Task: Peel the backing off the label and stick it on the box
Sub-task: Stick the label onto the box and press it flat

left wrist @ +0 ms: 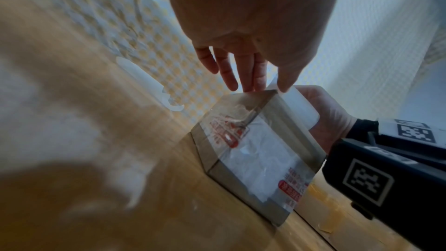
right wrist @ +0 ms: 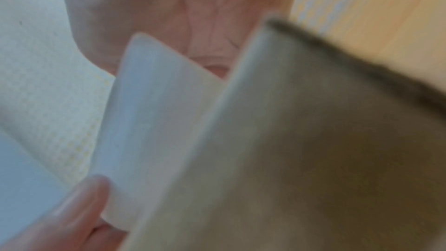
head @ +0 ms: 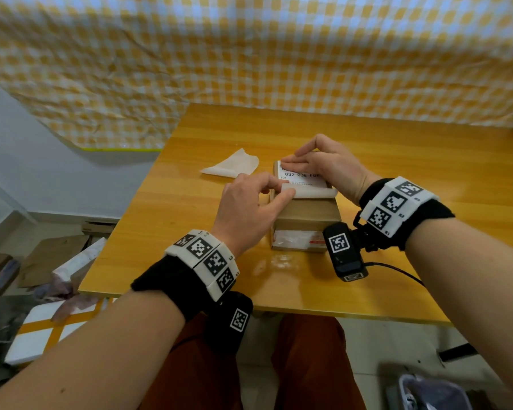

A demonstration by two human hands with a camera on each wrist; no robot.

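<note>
Glossy wood table (head: 427, 202); cardboard box (head: 307, 216); right hand (head: 323, 167) flat on label (head: 301, 176); left hand (head: 249, 208) pinching curled backing (head: 308, 193).

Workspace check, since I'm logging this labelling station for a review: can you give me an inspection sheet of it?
Surface: glossy wooden table, reflections near the front edge.
Job's things: cardboard box on the table; label partly stuck on its top, near end curled up, with backing still on.
Clutter: loose sheet of backing paper left of the box.
Hands: right hand presses the label's far end flat; left hand pinches the curled backing.
Cables: black lead from the right wrist camera.
Surroundings: yellow checked cloth behind; cardboard and foam on the floor, left.
</note>
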